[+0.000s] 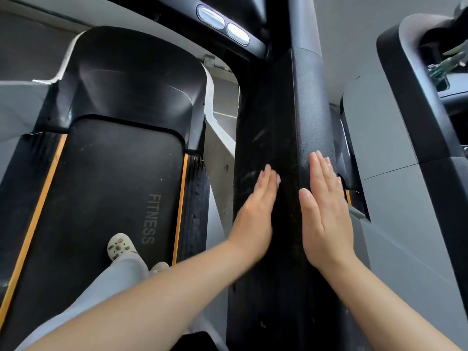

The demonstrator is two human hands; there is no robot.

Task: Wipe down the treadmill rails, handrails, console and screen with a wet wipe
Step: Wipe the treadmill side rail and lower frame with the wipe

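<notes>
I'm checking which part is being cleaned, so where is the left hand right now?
In the head view, the left hand lies flat on the inner face of the black handrail, right of the treadmill belt and across from the right hand.

Grey floor (pixel 20 107) (neighbouring machine (pixel 405 117))

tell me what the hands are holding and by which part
Nothing visibly gripped: left hand and right hand lie flat, fingers straight, on either side of the black handrail. No wet wipe shows.

arms (pixel 162 295): bare, sleeveless | trousers (pixel 119 277): light grey | shoe (pixel 120 246): cream clog, charms
</notes>
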